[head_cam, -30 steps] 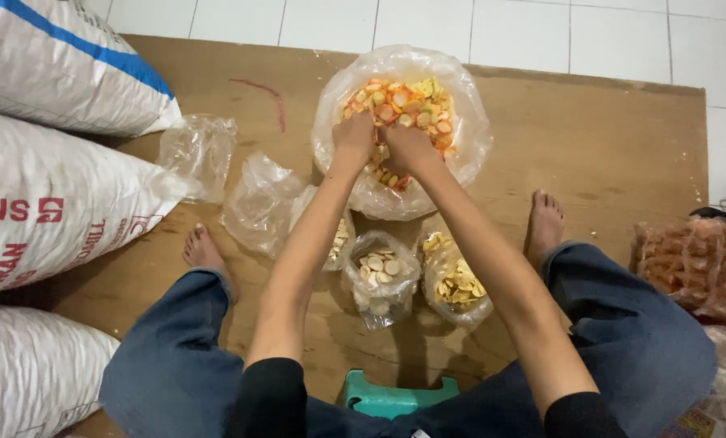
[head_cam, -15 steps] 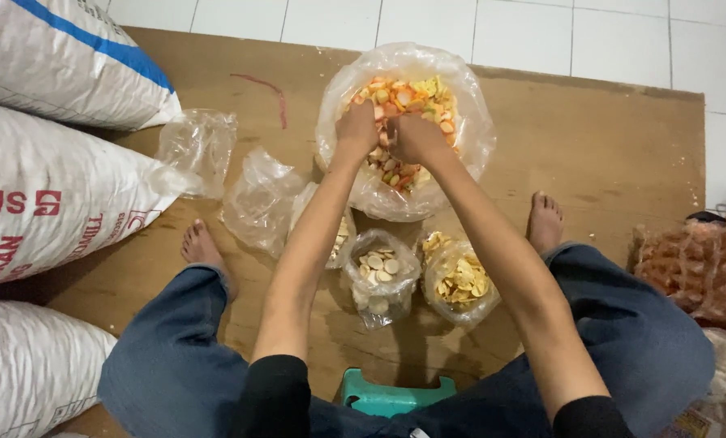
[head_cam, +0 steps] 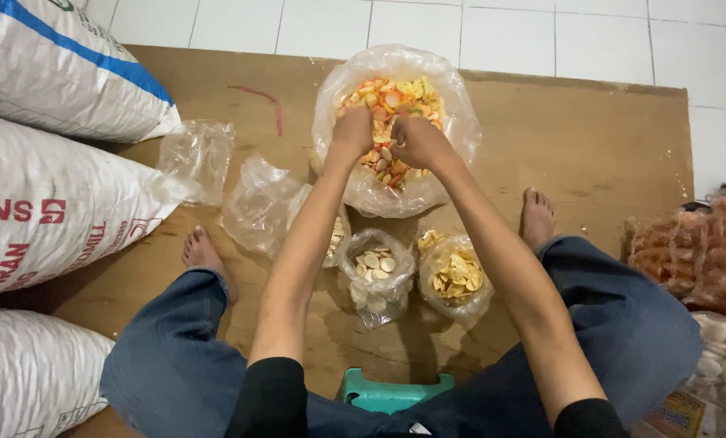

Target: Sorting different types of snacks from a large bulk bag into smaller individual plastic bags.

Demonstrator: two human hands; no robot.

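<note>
Fingers of both hands are curled down into the heap of mixed orange, yellow and white crackers, and I read them as closed on pieces, though the fingertips are buried and I cannot tell how many each holds. My left hand [head_cam: 352, 130] and right hand [head_cam: 416, 143] sit side by side, nearly touching, inside the large clear plastic bag [head_cam: 460, 122] of crackers [head_cam: 395, 91], which stands open on the wooden board [head_cam: 590, 154] ahead of me. Nearer my knees, a small bag of white crackers [head_cam: 377, 272] and a small bag of yellow crackers [head_cam: 455, 276] stand just beside each other. Empty clear bags [head_cam: 253, 203] lie to the left, near the big white sacks [head_cam: 47, 203]. A green stool [head_cam: 395, 393] shows between my legs.
</note>
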